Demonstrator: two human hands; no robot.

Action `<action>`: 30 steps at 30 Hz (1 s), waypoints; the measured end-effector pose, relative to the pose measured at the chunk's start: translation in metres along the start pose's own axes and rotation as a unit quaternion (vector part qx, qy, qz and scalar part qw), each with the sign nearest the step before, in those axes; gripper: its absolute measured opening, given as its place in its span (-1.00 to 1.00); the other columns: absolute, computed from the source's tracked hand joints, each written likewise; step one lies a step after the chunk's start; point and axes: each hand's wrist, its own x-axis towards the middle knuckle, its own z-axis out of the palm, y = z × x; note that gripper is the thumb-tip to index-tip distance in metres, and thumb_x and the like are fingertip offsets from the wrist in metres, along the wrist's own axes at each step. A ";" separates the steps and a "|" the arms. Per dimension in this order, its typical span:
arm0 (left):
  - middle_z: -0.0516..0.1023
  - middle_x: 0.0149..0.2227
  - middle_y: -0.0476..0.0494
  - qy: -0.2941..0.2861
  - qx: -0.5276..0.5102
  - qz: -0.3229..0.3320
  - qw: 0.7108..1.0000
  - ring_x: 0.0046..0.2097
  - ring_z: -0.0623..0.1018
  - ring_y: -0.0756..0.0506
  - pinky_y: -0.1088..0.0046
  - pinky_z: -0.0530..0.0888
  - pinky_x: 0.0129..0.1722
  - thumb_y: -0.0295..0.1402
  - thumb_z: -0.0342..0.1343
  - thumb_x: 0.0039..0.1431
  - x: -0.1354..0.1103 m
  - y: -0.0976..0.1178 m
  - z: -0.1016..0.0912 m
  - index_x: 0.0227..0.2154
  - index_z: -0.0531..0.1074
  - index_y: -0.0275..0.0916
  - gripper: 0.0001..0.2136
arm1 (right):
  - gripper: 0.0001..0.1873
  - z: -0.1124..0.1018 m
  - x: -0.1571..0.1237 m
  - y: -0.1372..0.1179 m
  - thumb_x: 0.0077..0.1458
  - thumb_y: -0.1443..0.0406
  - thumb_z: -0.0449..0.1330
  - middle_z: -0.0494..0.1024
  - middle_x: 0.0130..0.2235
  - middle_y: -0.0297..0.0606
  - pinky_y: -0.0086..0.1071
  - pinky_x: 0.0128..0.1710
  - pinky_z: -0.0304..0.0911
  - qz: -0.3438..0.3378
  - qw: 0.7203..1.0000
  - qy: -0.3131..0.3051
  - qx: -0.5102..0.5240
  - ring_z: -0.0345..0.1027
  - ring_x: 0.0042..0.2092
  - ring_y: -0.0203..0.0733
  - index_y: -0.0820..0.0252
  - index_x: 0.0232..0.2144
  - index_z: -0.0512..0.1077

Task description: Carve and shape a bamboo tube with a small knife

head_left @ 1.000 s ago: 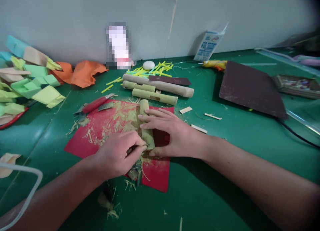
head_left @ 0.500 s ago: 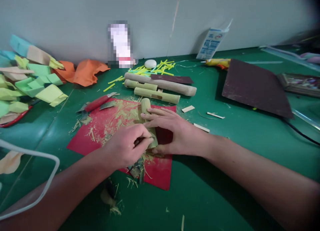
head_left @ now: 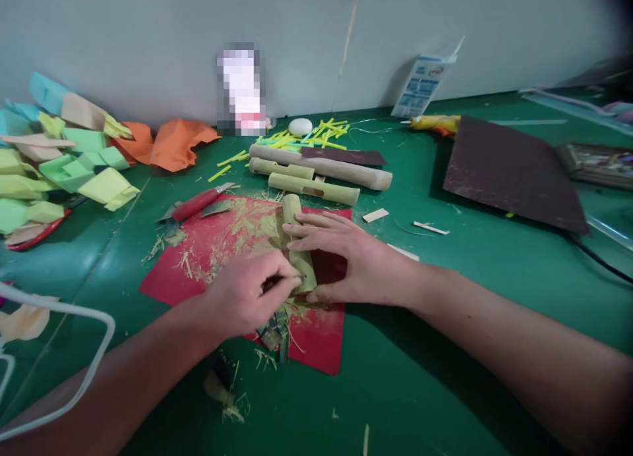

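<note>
Small handicraft workspace

This appears to be a craft corner; whether in a home or workshop cannot be told. A glossy green worktop against a plain grey wall carries pale yellow-green bamboo tubes, a red-handled metal-tipped tool, fine pale shavings scattered over a matt red sheet, and folded pastel paper pieces.

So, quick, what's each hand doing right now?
Left hand: closed, holding a thin tool, mostly hidden, its tip at the bamboo tube.
Right hand: open, fingers spread over the bamboo tube.
</note>
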 end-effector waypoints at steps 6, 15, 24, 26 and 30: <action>0.46 -0.44 0.00 -0.037 -0.032 0.031 0.998 -0.41 0.44 0.05 0.52 0.35 -0.41 -0.46 0.05 0.22 -0.010 0.004 0.001 -0.36 0.41 -0.26 -0.93 | -0.37 -0.001 -0.002 0.001 -0.19 0.23 0.41 0.35 0.21 -0.24 -0.02 0.23 0.03 0.003 1.000 0.002 0.005 0.00 0.31 -0.01 0.03 0.01 0.41; 0.51 -0.41 -0.03 0.028 0.012 -0.005 1.000 -0.43 0.46 0.04 0.52 0.36 -0.44 -0.45 0.08 0.19 -0.004 -0.004 -0.006 -0.34 0.44 -0.24 -0.95 | -0.39 -0.002 -0.003 -0.004 -0.15 0.24 0.35 0.33 0.22 -0.25 -0.01 0.26 -0.05 0.002 0.999 -0.004 -0.036 0.01 0.31 0.00 0.05 0.03 0.39; 0.43 -0.46 0.01 -0.043 0.008 0.038 0.998 -0.45 0.39 0.06 0.53 0.30 -0.46 -0.46 0.07 0.19 -0.003 -0.001 -0.005 -0.35 0.40 -0.25 -0.96 | -0.34 -0.003 -0.001 -0.008 -0.12 0.25 0.34 0.30 0.24 -0.28 -0.03 0.28 -0.12 -0.040 0.999 -0.028 -0.018 0.00 0.31 0.00 -0.01 0.10 0.37; 0.43 -0.46 0.01 -0.041 0.012 0.025 0.999 -0.44 0.39 0.06 0.54 0.30 -0.46 -0.45 0.06 0.20 -0.003 -0.002 -0.006 -0.37 0.40 -0.26 -0.95 | -0.33 -0.001 -0.001 -0.006 -0.14 0.24 0.36 0.28 0.25 -0.24 -0.03 0.28 -0.11 -0.041 0.999 -0.023 -0.011 0.02 0.31 0.00 0.00 0.09 0.38; 0.48 -0.41 0.01 -0.031 0.017 0.020 0.999 -0.43 0.42 0.06 0.54 0.32 -0.44 -0.43 0.07 0.20 -0.005 -0.003 -0.006 -0.32 0.42 -0.23 -0.96 | -0.36 -0.001 -0.003 0.000 -0.20 0.22 0.40 0.33 0.22 -0.19 0.00 0.25 -0.02 -0.036 0.999 0.005 0.005 0.09 0.28 0.04 0.02 0.02 0.43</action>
